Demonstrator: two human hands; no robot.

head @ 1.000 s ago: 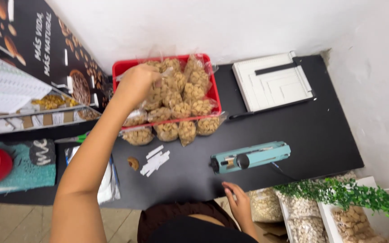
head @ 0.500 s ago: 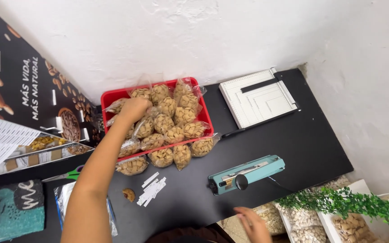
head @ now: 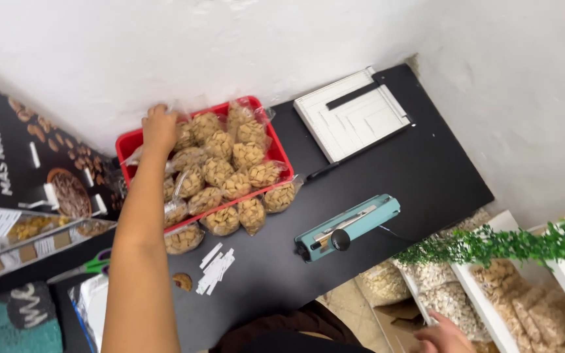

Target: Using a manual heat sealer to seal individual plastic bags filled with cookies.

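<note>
My left hand (head: pixel 159 127) reaches over the far left corner of a red tray (head: pixel 281 157) and is closed on a clear bag of brown snack pieces (head: pixel 179 131) there. The tray is piled with several such bags (head: pixel 227 163); some spill over its front edge onto the black table (head: pixel 420 170). My right hand (head: pixel 443 336) is low at the bottom edge, beside white bins, fingers partly curled; I cannot see anything in it.
A teal bag sealer (head: pixel 344 227) lies right of the tray. A white paper cutter (head: pixel 354 117) sits at the back right. White paper strips (head: pixel 214 269) and a brown piece (head: pixel 182 282) lie in front. Green-handled scissors (head: pixel 89 265) are at left. Bins of snacks (head: pixel 524 301) with green foliage (head: pixel 498 245) stand at right.
My left hand has moved further back, to the tray's far left corner. My right hand has dropped lower and to the right, toward the bins. The view has shifted.
</note>
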